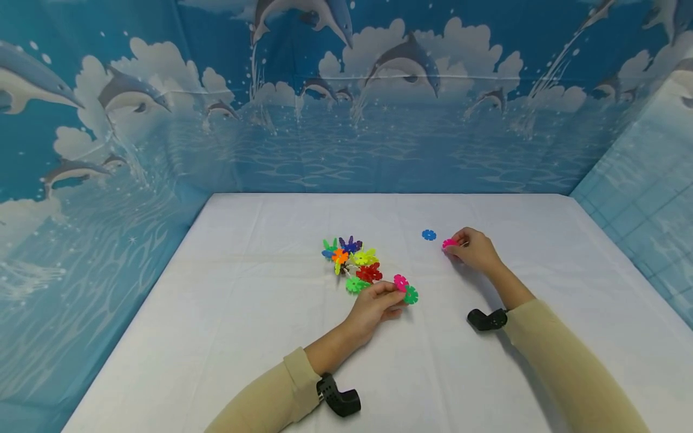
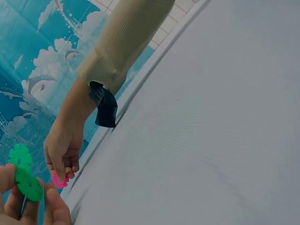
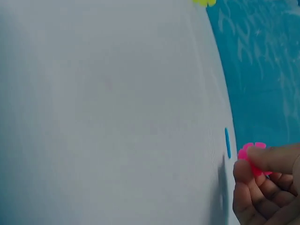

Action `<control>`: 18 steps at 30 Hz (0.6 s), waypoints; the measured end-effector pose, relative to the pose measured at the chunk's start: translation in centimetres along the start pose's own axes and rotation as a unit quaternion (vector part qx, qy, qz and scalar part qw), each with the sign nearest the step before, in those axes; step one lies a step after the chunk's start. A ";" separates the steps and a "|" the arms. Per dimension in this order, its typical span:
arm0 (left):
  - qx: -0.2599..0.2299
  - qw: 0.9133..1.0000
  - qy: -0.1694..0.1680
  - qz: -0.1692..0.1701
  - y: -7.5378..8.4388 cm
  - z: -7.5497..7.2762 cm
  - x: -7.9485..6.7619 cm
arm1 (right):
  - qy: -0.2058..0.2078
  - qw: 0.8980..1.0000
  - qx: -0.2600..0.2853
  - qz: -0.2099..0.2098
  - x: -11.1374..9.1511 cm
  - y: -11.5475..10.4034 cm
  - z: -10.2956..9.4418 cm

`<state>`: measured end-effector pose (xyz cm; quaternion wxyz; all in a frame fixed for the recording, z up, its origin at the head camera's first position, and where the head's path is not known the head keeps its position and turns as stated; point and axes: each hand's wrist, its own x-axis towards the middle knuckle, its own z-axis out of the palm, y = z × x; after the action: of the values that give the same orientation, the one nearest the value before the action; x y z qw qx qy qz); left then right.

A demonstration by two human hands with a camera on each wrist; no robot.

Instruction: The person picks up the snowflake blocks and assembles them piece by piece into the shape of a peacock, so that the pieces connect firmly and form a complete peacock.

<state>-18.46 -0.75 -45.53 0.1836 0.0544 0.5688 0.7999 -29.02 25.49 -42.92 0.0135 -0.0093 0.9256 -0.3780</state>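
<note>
My left hand (image 1: 373, 305) pinches a small joined group of flower-shaped interlocking discs. A green disc (image 1: 411, 294) and a pink disc (image 1: 400, 281) stick out past its fingertips in the head view. Two green discs (image 2: 28, 183) slotted together show between thumb and fingers in the left wrist view. To the right and farther back, my right hand (image 1: 476, 251) holds a single pink disc (image 1: 449, 243) between thumb and forefinger; the right wrist view shows this pink disc (image 3: 253, 157) partly covered by the thumb. A blue disc (image 1: 429, 234) lies on the table just left of it.
Just beyond the left hand is a cluster of colourful discs, with red (image 1: 369, 273), yellow (image 1: 365, 257), orange (image 1: 340, 256) and purple (image 1: 350, 245) pieces. A white cloth covers the table (image 1: 260, 313). Dolphin-printed curtains (image 1: 379, 144) stand behind and at the sides.
</note>
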 end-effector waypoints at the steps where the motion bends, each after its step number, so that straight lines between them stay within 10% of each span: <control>1: -0.001 1.000 0.002 0.001 0.0 0.0 0.0 | -0.003 1.000 0.008 -0.004 -0.4 -0.2 0.2; 18: 0.009 0.998 0.054 0.004 -0.3 0.3 0.2 | -0.065 0.982 0.131 -0.118 -6.7 -3.2 2.4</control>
<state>-18.46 -0.36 -45.71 0.1491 0.0145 0.5847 0.7973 -22.27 21.73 -42.32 0.0299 -0.1406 0.8579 -0.4932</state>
